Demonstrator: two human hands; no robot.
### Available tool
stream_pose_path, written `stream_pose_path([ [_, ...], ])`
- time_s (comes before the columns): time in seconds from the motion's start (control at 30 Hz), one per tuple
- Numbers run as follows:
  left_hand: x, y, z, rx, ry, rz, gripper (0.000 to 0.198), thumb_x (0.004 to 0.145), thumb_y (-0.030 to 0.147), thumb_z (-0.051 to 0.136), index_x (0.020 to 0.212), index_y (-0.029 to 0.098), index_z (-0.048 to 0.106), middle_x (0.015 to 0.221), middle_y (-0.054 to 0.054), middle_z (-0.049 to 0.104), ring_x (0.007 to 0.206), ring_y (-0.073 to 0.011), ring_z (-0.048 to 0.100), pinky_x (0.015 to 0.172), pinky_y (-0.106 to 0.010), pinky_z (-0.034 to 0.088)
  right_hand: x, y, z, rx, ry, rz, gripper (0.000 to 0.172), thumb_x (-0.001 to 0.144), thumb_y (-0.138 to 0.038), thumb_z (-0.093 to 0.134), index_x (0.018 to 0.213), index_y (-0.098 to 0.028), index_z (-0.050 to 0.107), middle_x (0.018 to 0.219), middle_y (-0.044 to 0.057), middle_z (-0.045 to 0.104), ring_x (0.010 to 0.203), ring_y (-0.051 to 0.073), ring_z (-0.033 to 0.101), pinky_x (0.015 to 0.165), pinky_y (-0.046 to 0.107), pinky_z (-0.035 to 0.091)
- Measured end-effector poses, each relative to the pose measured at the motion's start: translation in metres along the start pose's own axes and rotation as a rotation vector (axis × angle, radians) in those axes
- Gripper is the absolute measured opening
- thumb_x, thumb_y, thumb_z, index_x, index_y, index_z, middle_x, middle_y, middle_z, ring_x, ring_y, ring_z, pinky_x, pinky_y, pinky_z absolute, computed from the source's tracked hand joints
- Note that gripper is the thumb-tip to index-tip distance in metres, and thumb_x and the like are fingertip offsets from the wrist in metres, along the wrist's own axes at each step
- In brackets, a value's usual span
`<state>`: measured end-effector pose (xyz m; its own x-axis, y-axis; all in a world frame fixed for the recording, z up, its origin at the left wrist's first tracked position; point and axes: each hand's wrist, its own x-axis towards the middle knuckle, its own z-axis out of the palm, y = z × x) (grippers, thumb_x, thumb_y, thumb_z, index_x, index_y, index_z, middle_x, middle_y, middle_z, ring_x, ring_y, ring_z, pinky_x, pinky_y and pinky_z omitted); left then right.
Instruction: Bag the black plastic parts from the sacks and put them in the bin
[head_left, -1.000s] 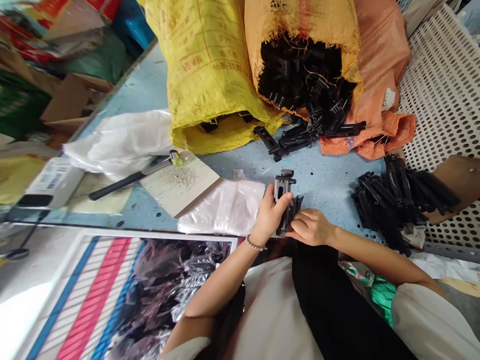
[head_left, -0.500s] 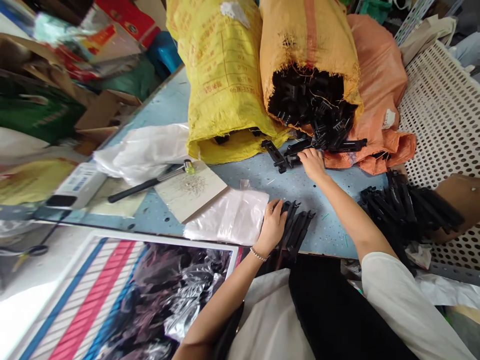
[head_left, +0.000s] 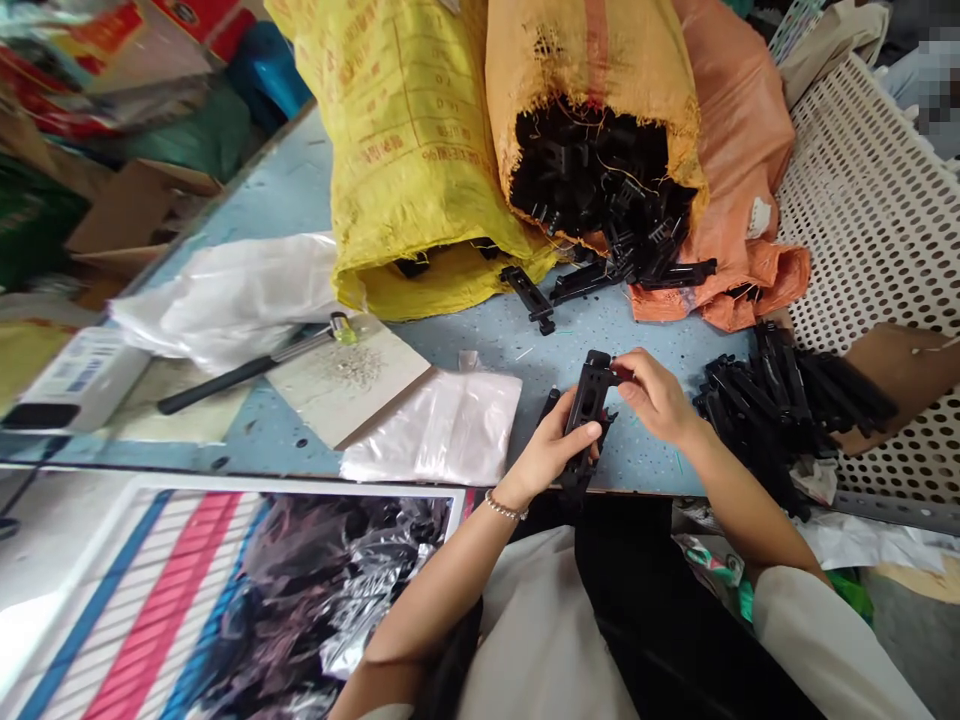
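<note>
Here | left fingers (head_left: 585, 437) clamped on slotted, oblong black part (head_left: 592, 388) | right fingers (head_left: 634, 369) pinching its edge

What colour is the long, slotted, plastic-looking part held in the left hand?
The long, slotted, plastic-looking part is black, best seen in the head view.

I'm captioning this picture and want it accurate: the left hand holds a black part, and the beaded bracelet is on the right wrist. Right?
Not quite: the head view shows the beaded bracelet on the left wrist. The left hand does hold a black part.
</note>
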<state>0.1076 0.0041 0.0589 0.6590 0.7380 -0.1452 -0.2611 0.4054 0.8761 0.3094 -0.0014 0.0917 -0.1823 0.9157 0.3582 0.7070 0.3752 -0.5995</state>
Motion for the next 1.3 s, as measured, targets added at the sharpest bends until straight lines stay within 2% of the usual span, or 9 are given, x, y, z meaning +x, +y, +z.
stream_pose_path([
  [0.13, -0.004, -0.003, 0.009, -0.039, 0.062, -0.075, 0.045, 0.083, 0.055, 0.069, 0.102, 0.016, 0.057, 0.061, 0.003, 0.059, 0.049, -0.0104, 0.053, 0.048, -0.022, 0.043, 0.000, -0.002, 0.010, -0.023, 0.032, 0.009, 0.039, 0.102, -0.054, 0.037, 0.086, -0.023, 0.055, 0.078, 0.005, 0.059, 0.075, 0.020, 0.056, 0.069, 0.033, 0.045],
  [0.3, -0.001, -0.005, 0.007, -0.022, 0.243, -0.055, 0.044, 0.079, 0.054, 0.073, 0.098, 0.016, 0.061, 0.062, 0.003, 0.059, 0.053, -0.0107, 0.054, 0.052, -0.022, 0.043, -0.011, -0.015, 0.027, 0.288, -0.105, 0.338, 0.049, 0.105, -0.056, 0.023, 0.078, -0.023, 0.047, 0.062, -0.003, 0.048, 0.057, 0.014, 0.049, 0.057, 0.027, 0.040],
  [0.5, 0.005, -0.002, 0.006, -0.112, 0.309, -0.060, 0.043, 0.082, 0.055, 0.069, 0.098, 0.015, 0.066, 0.074, 0.000, 0.061, 0.063, -0.0103, 0.055, 0.059, -0.022, 0.045, -0.050, -0.034, 0.041, -0.150, -0.163, -0.205, 0.036, 0.102, -0.046, 0.044, 0.080, -0.021, 0.057, 0.077, 0.005, 0.062, 0.071, 0.019, 0.055, 0.066, 0.032, 0.040],
  [0.6, 0.013, -0.013, 0.015, -0.054, 0.335, -0.033, 0.044, 0.083, 0.053, 0.069, 0.107, 0.016, 0.064, 0.081, -0.001, 0.064, 0.068, -0.0117, 0.059, 0.067, -0.024, 0.050, -0.063, -0.034, 0.035, -0.281, -0.146, -0.158, 0.037, 0.105, -0.032, 0.037, 0.076, -0.021, 0.057, 0.071, 0.004, 0.062, 0.067, 0.018, 0.055, 0.065, 0.030, 0.038],
  [0.73, 0.027, -0.046, 0.033, 0.073, 0.289, -0.021, 0.062, 0.087, 0.048, 0.066, 0.138, 0.024, 0.041, 0.111, -0.006, 0.065, 0.078, -0.0148, 0.067, 0.074, -0.030, 0.057, -0.041, 0.000, -0.004, -0.406, -0.234, 0.113, 0.036, 0.105, -0.041, 0.039, 0.082, -0.023, 0.061, 0.070, 0.002, 0.063, 0.064, 0.017, 0.057, 0.061, 0.028, 0.036],
  [0.83, 0.034, -0.074, 0.050, 0.306, 0.114, -0.070, 0.062, 0.092, 0.041, 0.058, 0.144, 0.018, 0.035, 0.124, -0.016, 0.063, 0.100, -0.0259, 0.070, 0.087, -0.044, 0.059, 0.006, 0.057, -0.037, -0.543, -0.032, 0.323, 0.030, 0.104, -0.034, 0.039, 0.103, -0.021, 0.066, 0.096, 0.009, 0.070, 0.090, 0.024, 0.064, 0.076, 0.032, 0.045],
  [1.03, 0.037, -0.112, 0.075, 0.960, 0.073, 0.189, 0.070, 0.095, 0.016, 0.041, 0.158, 0.008, 0.011, 0.162, -0.031, 0.020, 0.153, -0.0379, 0.021, 0.117, -0.059, 0.034, 0.088, 0.164, -0.065, -0.811, 0.022, 0.482, 0.048, 0.095, -0.007, 0.036, 0.140, -0.006, 0.051, 0.148, 0.025, 0.045, 0.138, 0.037, 0.036, 0.106, 0.053, 0.034],
  [1.17, 0.037, -0.116, 0.070, 1.160, 0.088, 0.240, 0.071, 0.090, 0.004, 0.038, 0.157, 0.017, 0.019, 0.165, -0.026, 0.013, 0.154, -0.0400, 0.007, 0.118, -0.066, 0.027, 0.091, 0.167, -0.063, -0.878, -0.099, 0.464, 0.039, 0.098, -0.011, 0.035, 0.120, -0.003, 0.067, 0.126, 0.028, 0.057, 0.124, 0.038, 0.042, 0.100, 0.056, 0.032],
  [1.3, 0.043, -0.097, 0.057, 0.860, 0.021, 0.300, 0.070, 0.094, 0.021, 0.051, 0.157, 0.018, 0.020, 0.167, -0.022, 0.014, 0.156, -0.0347, 0.008, 0.122, -0.060, 0.022, 0.059, 0.129, -0.056, -0.669, -0.068, 0.483, 0.024, 0.095, -0.021, 0.053, 0.099, -0.008, 0.072, 0.109, 0.019, 0.062, 0.106, 0.031, 0.054, 0.094, 0.045, 0.040],
])
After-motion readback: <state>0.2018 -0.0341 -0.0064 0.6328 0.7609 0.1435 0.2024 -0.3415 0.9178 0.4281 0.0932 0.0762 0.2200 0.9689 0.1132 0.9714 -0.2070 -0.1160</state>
